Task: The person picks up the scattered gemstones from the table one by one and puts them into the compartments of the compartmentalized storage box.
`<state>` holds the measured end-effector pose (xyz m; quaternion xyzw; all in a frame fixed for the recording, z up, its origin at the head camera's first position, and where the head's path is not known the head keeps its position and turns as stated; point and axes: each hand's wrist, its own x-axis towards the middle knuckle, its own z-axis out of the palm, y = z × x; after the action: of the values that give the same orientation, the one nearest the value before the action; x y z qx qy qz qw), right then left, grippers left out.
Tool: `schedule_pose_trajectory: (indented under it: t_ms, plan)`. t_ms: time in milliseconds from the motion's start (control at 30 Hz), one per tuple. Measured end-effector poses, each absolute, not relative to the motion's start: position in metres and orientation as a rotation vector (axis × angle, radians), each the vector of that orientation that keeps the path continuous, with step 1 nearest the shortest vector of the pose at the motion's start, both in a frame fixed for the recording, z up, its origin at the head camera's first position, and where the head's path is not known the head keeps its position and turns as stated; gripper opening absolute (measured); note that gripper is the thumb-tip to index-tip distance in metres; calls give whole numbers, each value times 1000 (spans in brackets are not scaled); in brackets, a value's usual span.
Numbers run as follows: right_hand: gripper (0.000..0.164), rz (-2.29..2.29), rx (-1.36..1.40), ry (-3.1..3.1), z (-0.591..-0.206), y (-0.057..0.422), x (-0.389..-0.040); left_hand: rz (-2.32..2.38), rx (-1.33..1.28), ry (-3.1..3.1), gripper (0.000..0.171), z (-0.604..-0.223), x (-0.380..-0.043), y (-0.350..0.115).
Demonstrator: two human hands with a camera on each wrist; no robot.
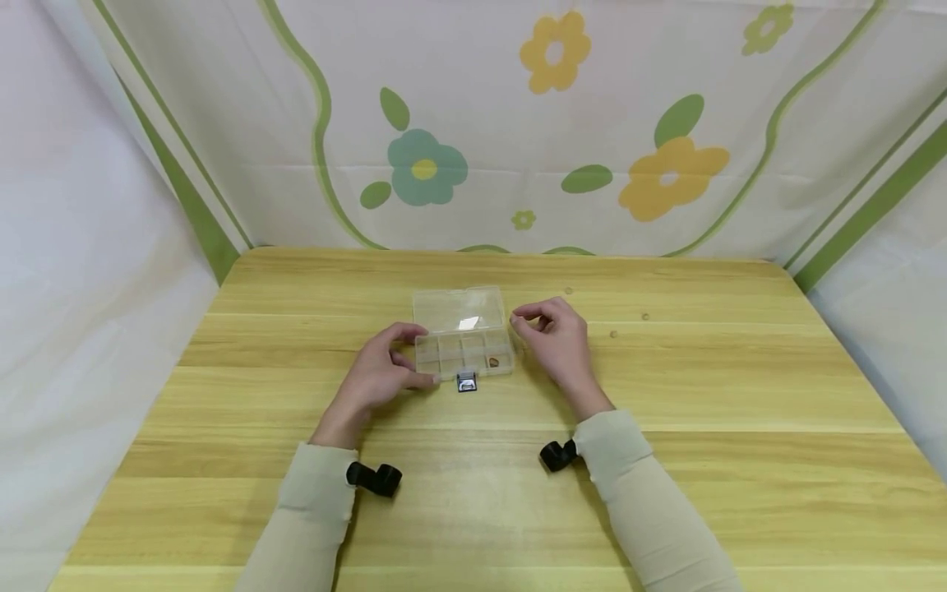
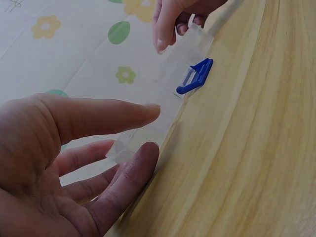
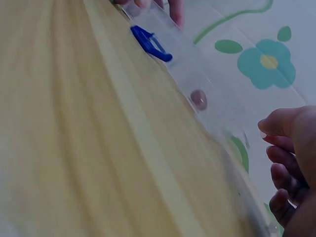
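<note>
A clear plastic compartment box (image 1: 451,362) lies on the table with its lid (image 1: 444,308) raised at the back. At its front is a blue latch (image 2: 197,76), hanging forward. One small glossy brown stone (image 3: 199,99) sits in a right-hand compartment. My left hand (image 1: 381,370) grips the box's left end, thumb at the front corner and fingers around the side. Just right of the raised lid, my right hand (image 1: 556,337) brings thumb and index fingertips together. A tiny pale thing shows at that pinch in the right wrist view; I cannot tell what it is.
Several small round pieces lie on the wooden table (image 1: 473,510) to the right, among them one small piece (image 1: 645,316) farthest right. Behind the table hangs a white cloth (image 1: 488,99) with flowers. Black wrist mounts (image 1: 377,479) sit on both sleeves.
</note>
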<state>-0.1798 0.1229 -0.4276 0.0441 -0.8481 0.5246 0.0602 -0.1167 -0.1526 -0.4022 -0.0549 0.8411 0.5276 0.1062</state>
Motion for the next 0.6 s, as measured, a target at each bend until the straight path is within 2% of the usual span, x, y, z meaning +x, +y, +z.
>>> schedule_pose_trajectory:
  t_ms: [300, 600]
  plan:
    - [9, 1616, 301, -2588, -427, 104, -171, 1560, -156, 2473, 73, -403, -117, -152]
    - [6, 1581, 352, -2606, -428, 95, -165, 1563, -165, 2472, 73, -404, -117, -153]
